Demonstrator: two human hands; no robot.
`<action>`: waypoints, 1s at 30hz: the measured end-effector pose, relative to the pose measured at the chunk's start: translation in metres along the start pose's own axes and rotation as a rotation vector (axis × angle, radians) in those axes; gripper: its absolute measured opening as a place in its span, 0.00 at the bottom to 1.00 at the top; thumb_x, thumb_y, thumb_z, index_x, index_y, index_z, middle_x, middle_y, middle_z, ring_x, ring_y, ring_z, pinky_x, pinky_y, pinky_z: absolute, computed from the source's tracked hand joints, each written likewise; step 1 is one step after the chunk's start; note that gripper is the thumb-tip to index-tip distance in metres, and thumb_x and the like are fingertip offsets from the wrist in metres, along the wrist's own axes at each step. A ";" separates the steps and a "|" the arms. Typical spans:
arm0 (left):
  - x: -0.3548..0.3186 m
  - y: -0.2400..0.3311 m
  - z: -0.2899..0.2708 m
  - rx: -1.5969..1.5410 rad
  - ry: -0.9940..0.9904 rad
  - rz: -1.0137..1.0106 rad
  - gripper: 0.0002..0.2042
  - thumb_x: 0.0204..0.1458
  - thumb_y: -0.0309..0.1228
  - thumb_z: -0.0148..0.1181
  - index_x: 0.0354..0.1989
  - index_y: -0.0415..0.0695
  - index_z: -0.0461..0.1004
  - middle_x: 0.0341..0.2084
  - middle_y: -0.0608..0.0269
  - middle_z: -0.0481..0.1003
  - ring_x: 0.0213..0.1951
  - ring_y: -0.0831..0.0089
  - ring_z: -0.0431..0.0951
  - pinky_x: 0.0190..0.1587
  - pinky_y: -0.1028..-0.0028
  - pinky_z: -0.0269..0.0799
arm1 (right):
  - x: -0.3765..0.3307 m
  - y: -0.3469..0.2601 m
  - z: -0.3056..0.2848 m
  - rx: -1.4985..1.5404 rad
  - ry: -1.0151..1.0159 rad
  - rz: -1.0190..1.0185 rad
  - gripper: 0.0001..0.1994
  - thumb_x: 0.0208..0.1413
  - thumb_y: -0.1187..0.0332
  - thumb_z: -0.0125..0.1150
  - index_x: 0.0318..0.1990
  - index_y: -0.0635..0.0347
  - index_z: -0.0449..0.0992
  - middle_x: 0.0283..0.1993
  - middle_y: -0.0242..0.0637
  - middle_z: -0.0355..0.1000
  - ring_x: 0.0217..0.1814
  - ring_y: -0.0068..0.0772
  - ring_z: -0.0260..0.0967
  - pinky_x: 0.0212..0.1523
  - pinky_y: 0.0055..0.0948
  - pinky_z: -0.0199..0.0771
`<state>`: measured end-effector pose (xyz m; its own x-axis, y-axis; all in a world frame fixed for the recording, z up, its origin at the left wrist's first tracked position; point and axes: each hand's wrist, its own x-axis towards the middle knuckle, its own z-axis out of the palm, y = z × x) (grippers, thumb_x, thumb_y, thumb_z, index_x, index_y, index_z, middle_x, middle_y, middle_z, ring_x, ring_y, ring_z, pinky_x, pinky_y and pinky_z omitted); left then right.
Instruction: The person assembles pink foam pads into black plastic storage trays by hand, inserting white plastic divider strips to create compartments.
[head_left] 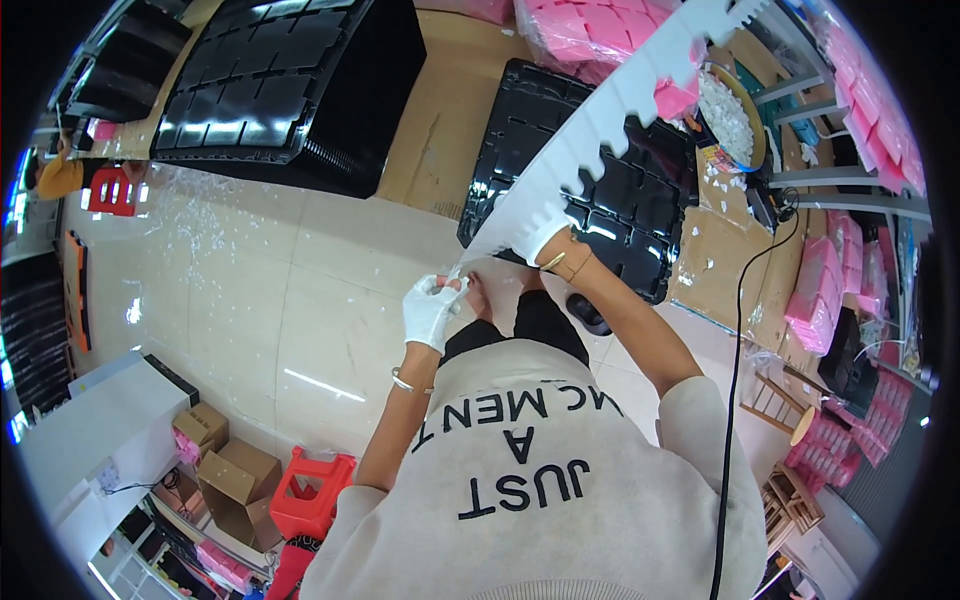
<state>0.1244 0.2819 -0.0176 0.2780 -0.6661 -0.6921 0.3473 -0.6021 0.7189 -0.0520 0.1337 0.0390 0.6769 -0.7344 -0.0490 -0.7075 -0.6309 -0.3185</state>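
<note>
A long white foam sheet (pixel 590 120) with a row of notches along one edge slants from beside my hands up to the far right. My right hand (pixel 538 238), in a white glove, grips its near end; the sheet partly hides the fingers. My left hand (pixel 430 308), gloved with bare fingertips, is closed in a pinch at the sheet's near tip. What lies between those fingertips is too small to tell. Under the sheet lies a black moulded plastic tray (pixel 625 190). A pink piece (pixel 677 98) shows against the sheet's far part.
A tall stack of black trays (pixel 290 90) stands at the far left on cardboard. At right are a round tub (pixel 728 115) of white scraps, a black cable (pixel 738 370) and pink wrapped bundles (pixel 818 290). A red stool (pixel 310 495) and cardboard boxes (pixel 235 480) stand at the lower left.
</note>
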 end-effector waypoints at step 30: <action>-0.008 0.023 0.056 -0.221 -0.343 0.018 0.05 0.56 0.20 0.59 0.39 0.38 0.72 0.32 0.60 0.77 0.29 0.74 0.79 0.31 0.80 0.73 | -0.093 -0.035 0.009 0.811 0.324 0.632 0.07 0.56 0.68 0.61 0.39 0.60 0.78 0.35 0.41 0.77 0.37 0.43 0.77 0.39 0.32 0.76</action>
<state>0.0805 0.2486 0.0083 -0.0158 -0.8064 -0.5911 0.5399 -0.5045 0.6738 -0.0884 0.2258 0.0463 0.0658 -0.9756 -0.2095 -0.4843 0.1523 -0.8615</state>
